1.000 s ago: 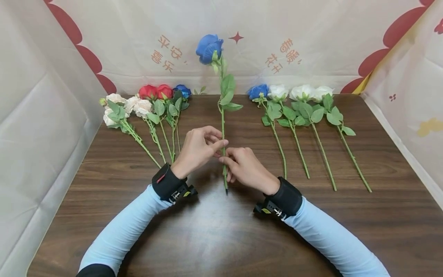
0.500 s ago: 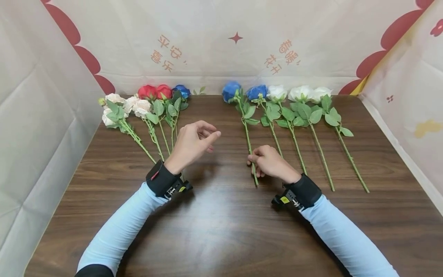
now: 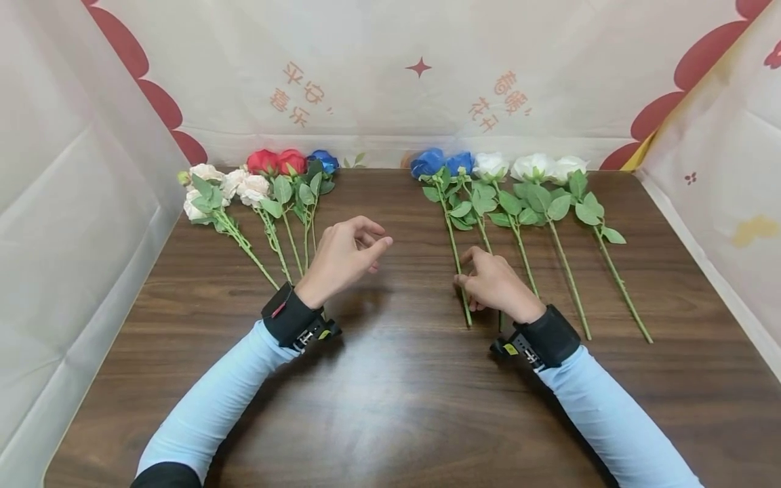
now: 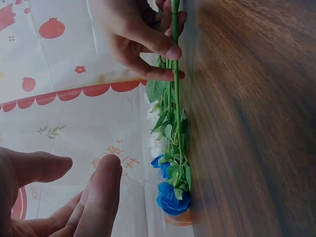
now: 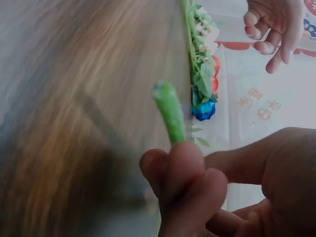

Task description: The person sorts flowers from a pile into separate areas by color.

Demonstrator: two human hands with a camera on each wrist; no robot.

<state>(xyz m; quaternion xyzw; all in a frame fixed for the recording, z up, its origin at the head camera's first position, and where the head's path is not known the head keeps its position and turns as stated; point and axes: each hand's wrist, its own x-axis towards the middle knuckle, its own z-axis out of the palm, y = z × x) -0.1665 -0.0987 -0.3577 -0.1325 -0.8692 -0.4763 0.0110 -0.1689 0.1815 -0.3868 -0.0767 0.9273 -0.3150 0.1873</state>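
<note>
My right hand (image 3: 497,285) pinches the lower stem of a blue rose (image 3: 427,163) at the left end of the right-hand row. In the right wrist view the cut end of its green stem (image 5: 171,113) sticks out past the fingertips. The left wrist view shows the rose's blue bloom (image 4: 173,200) pointing away from the hand. Right beside it lies a second blue rose (image 3: 460,163). My left hand (image 3: 344,257) hovers over the middle-left of the table with loosely bent fingers, holding nothing.
White roses (image 3: 533,167) lie farther right, stems toward the front. Along the left lie pale flowers (image 3: 251,190), red roses (image 3: 291,161) and a darker blue rose (image 3: 323,160). A printed cloth (image 3: 390,102) stands behind the brown wooden table (image 3: 378,407).
The blue rose, held upright before both hands, has been lowered to the right beside the other blue rose by my right hand. My left hand has let go of its stem.
</note>
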